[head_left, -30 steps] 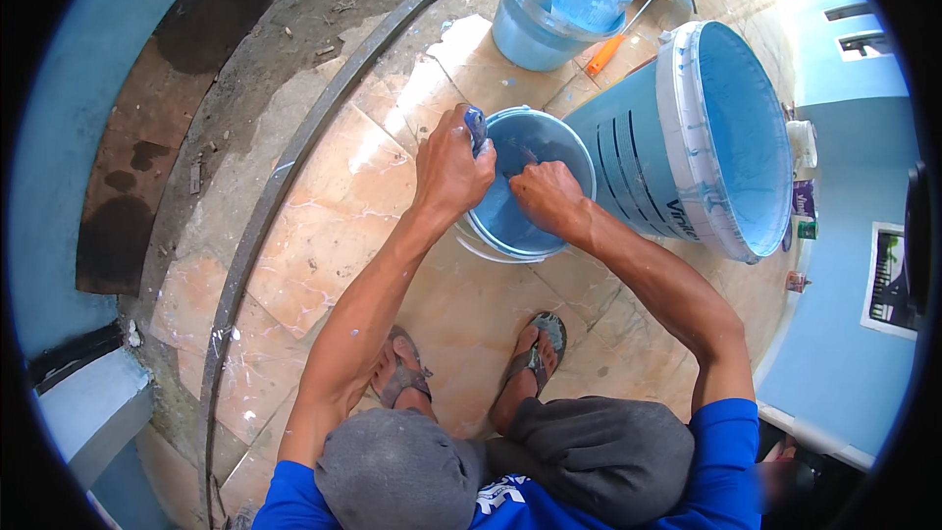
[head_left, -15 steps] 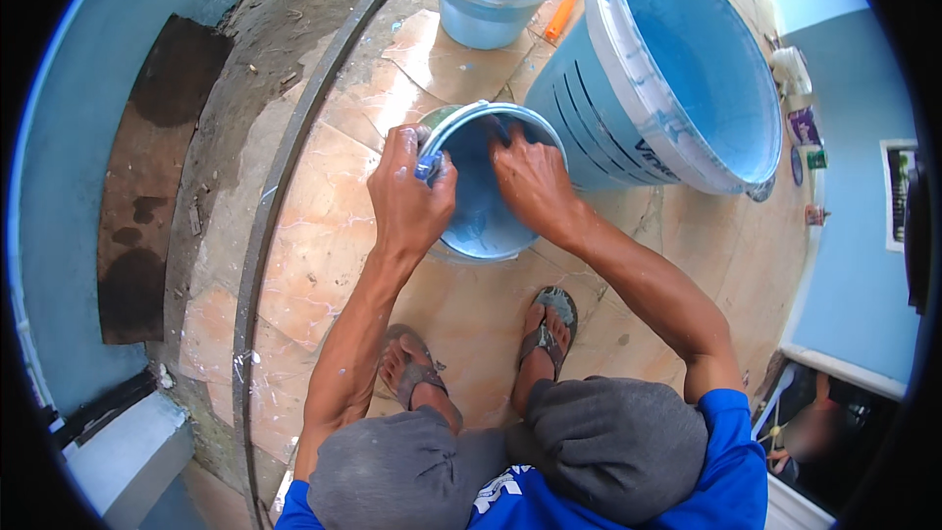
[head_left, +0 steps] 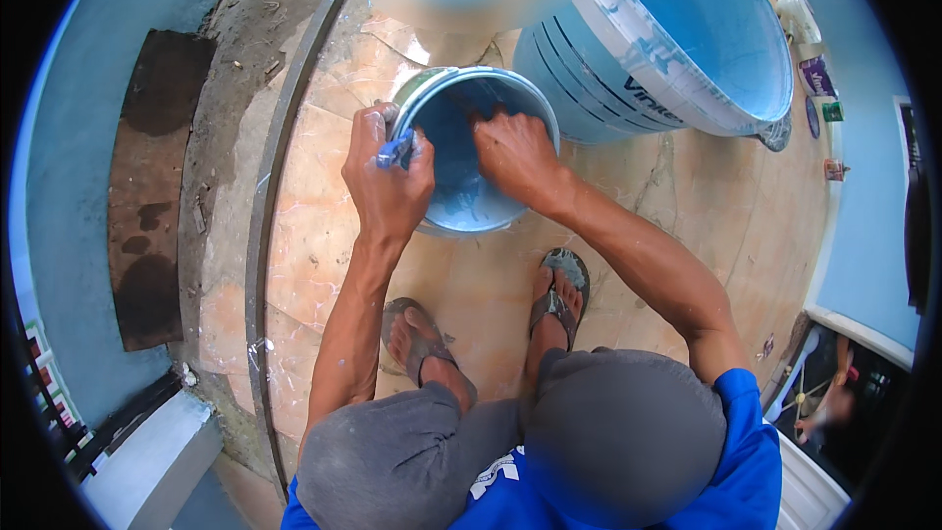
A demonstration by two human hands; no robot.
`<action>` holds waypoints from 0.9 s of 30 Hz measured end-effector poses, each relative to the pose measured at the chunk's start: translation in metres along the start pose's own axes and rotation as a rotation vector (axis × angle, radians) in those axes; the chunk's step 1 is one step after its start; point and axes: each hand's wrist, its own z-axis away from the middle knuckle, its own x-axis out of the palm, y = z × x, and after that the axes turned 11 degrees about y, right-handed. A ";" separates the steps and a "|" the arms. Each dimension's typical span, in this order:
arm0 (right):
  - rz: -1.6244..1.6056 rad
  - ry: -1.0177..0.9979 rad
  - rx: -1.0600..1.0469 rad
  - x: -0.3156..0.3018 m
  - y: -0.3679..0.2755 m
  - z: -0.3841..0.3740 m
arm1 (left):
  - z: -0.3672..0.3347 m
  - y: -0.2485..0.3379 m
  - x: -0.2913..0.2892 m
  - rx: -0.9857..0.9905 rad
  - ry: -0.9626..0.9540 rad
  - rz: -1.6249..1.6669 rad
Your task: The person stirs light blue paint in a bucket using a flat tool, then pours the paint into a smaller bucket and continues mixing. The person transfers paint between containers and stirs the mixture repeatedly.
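Bucket of blue-stained plastic [head_left: 483,200] tilts more than earlier. Left fingers [head_left: 371,126] wrapped over its rim; right fingers [head_left: 489,132] curled inside, hold unclear.

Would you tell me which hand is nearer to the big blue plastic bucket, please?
The right hand: inside the small round blue bucket, to the lower left of the big bucket; the left hand is farther left, at the small bucket's rim.
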 end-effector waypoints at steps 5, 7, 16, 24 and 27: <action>0.006 0.032 0.063 0.004 -0.002 0.000 | 0.002 0.006 0.001 -0.002 0.005 -0.011; -0.004 0.019 0.089 0.008 -0.002 0.003 | 0.002 0.005 0.000 0.017 -0.012 -0.012; -0.043 -0.070 0.138 -0.001 -0.011 0.015 | 0.005 0.004 0.001 0.076 0.000 -0.003; -0.026 -0.027 0.137 0.004 -0.003 0.012 | 0.011 0.010 -0.001 0.091 -0.015 -0.009; 0.001 -0.093 0.158 0.006 -0.008 0.017 | 0.010 0.008 0.000 0.083 -0.003 -0.017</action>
